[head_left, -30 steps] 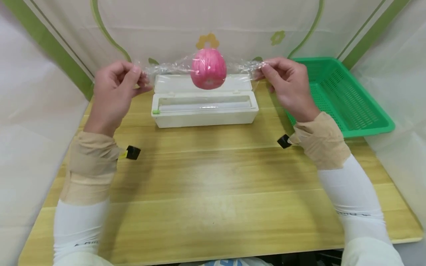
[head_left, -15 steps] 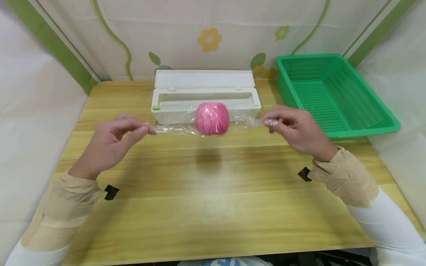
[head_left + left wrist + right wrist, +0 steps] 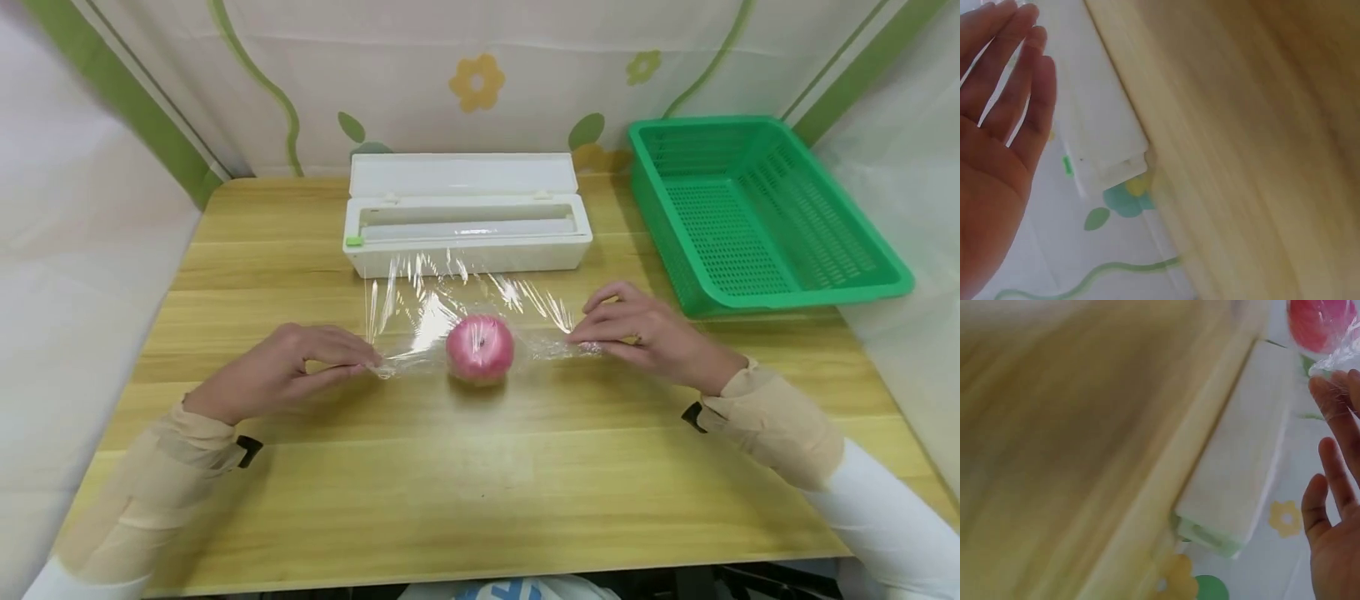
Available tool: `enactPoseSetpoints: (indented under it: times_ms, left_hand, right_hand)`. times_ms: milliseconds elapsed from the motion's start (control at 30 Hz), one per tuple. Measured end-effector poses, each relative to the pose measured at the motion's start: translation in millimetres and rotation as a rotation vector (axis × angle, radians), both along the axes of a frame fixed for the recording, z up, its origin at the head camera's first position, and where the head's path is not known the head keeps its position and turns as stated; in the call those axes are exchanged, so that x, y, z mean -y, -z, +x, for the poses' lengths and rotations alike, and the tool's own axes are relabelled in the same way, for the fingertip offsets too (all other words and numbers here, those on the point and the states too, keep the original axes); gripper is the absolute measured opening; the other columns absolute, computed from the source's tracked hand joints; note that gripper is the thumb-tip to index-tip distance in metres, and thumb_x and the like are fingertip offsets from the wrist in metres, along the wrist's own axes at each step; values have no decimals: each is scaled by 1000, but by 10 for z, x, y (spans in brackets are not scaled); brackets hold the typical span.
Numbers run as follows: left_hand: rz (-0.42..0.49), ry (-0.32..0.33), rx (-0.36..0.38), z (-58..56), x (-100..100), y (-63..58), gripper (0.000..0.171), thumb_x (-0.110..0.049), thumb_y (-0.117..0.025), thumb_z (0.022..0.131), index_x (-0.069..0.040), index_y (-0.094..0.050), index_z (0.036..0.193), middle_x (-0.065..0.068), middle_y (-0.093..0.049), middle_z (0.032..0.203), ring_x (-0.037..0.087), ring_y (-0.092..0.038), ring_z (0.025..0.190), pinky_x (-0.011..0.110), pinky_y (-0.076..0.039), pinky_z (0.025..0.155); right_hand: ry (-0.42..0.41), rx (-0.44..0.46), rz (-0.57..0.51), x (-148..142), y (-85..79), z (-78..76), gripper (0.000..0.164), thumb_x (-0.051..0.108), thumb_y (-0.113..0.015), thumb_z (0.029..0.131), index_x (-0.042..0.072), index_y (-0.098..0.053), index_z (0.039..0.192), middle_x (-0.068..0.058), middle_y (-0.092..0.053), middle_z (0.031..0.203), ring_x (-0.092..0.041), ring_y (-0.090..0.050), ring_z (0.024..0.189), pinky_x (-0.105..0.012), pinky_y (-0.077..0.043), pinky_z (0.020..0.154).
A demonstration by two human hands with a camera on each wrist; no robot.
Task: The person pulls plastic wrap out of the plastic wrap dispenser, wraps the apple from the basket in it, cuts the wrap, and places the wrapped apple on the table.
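A pinkish-red apple (image 3: 480, 354), stem end up, sits at mid-table in front of the white cling film dispenser, wrapped in clear cling film (image 3: 431, 321). My left hand (image 3: 288, 371) pinches the film's gathered left end between thumb and fingertips. At the opposite end, my right hand (image 3: 648, 333) pinches the bunched film. A loose sheet of film fans out behind the apple towards the dispenser. The right wrist view shows the apple (image 3: 1322, 325) beyond my right fingers (image 3: 1338, 419), with wrinkled film at their tips. Fairly straight left fingers (image 3: 1007, 87) fill the left wrist view's edge.
The white cling film dispenser (image 3: 472, 258) stands at the back with its lid raised and a roll inside. A green perforated basket (image 3: 810, 298) is at the back right. Fabric walls with printed flowers enclose the wooden table (image 3: 480, 517) on three sides.
Both hands have brought the wrapped apple down from above the dispenser towards the table's front. The apple has rolled so its stem faces up, and a sheet of film has spread behind it.
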State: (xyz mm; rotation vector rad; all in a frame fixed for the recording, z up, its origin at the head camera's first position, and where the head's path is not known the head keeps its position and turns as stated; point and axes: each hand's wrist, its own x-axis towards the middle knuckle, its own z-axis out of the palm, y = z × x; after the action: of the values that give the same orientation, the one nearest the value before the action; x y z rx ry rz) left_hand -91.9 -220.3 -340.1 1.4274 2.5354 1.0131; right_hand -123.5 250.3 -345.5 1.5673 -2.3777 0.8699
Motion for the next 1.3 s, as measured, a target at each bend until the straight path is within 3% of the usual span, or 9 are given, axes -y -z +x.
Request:
enactPoseSetpoints:
  times_ms: [167,433,633,733,933,1100,1300]
  left_hand:
    - [-32,-15,106,-72,15,114,28,-11,-62,92,-22,-66,118,-10,-61,117,11,-56,111,29,-42,91]
    - [-46,-94,256,-175,6,256,22,-19,-58,95,-24,-68,114,-12,-62,113,9,-58,108,29,-45,88]
    - [-30,-271,416,-245,17,307,18,-28,-56,96,-25,-69,109,-10,-64,107,11,-60,97,30,-48,77]
    - [-1,-352,538,-290,-19,317,24,-35,-53,97,-21,-68,109,-5,-65,106,14,-59,96,34,-48,75]
    - [93,-489,751,-335,-98,301,31,-35,-53,98,-11,-65,113,3,-66,105,19,-62,101,37,-48,68]
    - [136,-571,779,-336,-148,275,34,-35,-53,98,-8,-63,116,5,-66,106,21,-63,99,38,-48,66]
    - [187,-621,721,-358,-187,270,38,-37,-54,97,-6,-62,117,7,-65,106,20,-64,97,35,-45,58]
  right_hand:
    - [-31,37,51,7,190,-67,37,5,-70,84,20,-66,117,13,-62,111,-22,-48,116,-28,-39,93]
    - [16,199,79,21,363,-162,26,12,-65,90,22,-68,113,9,-61,112,-10,-54,107,-27,-43,89]
    - [100,310,27,39,434,-249,18,18,-62,92,26,-68,108,14,-63,106,-6,-59,98,-26,-47,82]
    - [174,366,11,36,461,-282,14,21,-61,94,25,-68,106,14,-64,102,-6,-60,91,-26,-48,74]
    - [268,519,-48,73,478,-332,12,18,-58,96,17,-69,101,7,-67,95,-16,-61,85,-30,-48,71]
    - [318,560,-52,114,418,-370,15,24,-56,97,17,-70,97,4,-66,90,-19,-59,80,-30,-47,68]
    - [401,600,-87,153,379,-419,19,29,-55,97,15,-68,98,0,-64,86,-19,-56,73,-32,-46,63]
